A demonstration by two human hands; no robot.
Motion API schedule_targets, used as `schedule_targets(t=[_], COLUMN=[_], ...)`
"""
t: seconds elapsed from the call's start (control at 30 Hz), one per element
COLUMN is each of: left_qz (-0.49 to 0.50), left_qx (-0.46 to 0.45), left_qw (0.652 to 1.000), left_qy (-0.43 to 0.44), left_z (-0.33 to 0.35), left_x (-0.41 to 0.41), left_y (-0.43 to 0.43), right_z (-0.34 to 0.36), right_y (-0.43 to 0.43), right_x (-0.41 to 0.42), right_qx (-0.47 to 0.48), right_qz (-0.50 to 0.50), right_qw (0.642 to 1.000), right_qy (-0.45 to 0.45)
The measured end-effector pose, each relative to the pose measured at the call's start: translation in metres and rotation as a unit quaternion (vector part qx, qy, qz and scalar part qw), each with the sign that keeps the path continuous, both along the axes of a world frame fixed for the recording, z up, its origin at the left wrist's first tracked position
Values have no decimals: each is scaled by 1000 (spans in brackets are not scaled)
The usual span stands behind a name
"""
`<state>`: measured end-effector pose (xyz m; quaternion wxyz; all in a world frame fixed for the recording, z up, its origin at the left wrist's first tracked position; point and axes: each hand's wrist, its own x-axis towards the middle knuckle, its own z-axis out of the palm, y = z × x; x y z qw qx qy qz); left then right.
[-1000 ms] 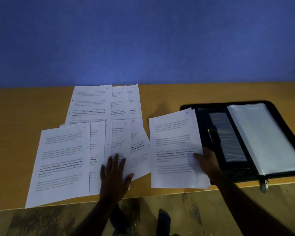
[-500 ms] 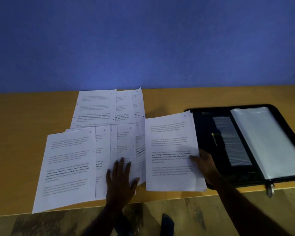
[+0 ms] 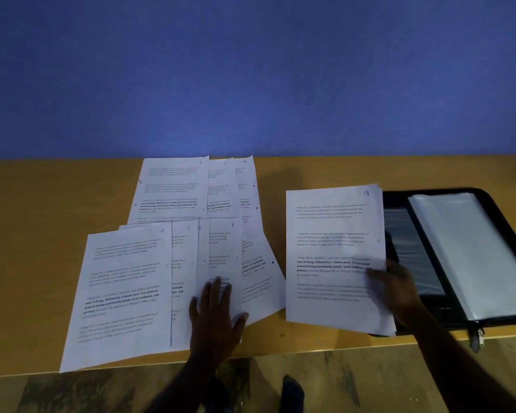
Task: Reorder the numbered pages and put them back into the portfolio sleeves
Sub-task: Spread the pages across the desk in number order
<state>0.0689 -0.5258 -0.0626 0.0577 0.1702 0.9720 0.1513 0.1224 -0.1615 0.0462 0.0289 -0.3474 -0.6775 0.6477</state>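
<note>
The fanned pages 4 to 7 (image 3: 125, 293) are pinned flat under the spread left hand (image 3: 213, 315). Page 9's stack (image 3: 331, 257) is pinched by the right hand (image 3: 396, 289), probably for sorting. Farther right, the open portfolio (image 3: 465, 257) lies waiting.

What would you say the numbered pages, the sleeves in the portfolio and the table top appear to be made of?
The numbered pages look like plain matte white paper: thin, flat, with printed text. The sleeves seem to be clear glossy plastic film, showing pale sheen and streaky reflections. The table top looks like smooth wood or wood-look laminate, orange-brown with a soft shine; which one cannot be told.
</note>
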Motion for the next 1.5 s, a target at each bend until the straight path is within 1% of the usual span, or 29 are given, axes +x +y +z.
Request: schedule_targets(t=[0.13, 0.2, 0.37, 0.6, 0.7, 0.8, 0.93, 1.07, 1.2, 1.3, 1.5], left_qz=[1, -2, -1, -3, -3, -4, -7, -7, -3, -4, -12], left_qx=[6, 10, 8, -1, -1, -4, -16, -22, -19, -21, -26], left_qw=[1000, 1000, 1000, 1000, 1000, 1000, 1000, 1000, 1000, 1000, 1000], left_qy=[1, 7, 10, 3, -3, -3, -15, -20, -21, -18, -10], left_z=[1, 2, 5, 6, 7, 7, 7, 9, 9, 8, 4], left_x=[0, 0, 0, 1, 0, 0, 0, -1, -1, 0, -2], left_y=[1, 1, 0, 1, 1, 1, 0, -1, -2, -5, -10], right_z=[8, 9, 15, 10, 6, -7, -38, -52, -48, -51, -48], right_y=[3, 4, 0, -3, -7, -22, -39, -46, -51, -53, -57], right_x=[-3, -6, -15, -15, -13, -13, -20, -28, -28, -24, -22], right_qx=[-24, -42, -50, -145, -148, -120, -58, 23, 134, 213, 260], right_qz=[13, -1, -4, -21, -18, -5, -2, 0, 35, 27, -5], right_qw=[999, 998, 998, 988, 988, 992, 998, 998, 984, 968, 955], right_qy=[23, 36, 28, 44, 40, 36, 4, -59, -115, -132, -144])
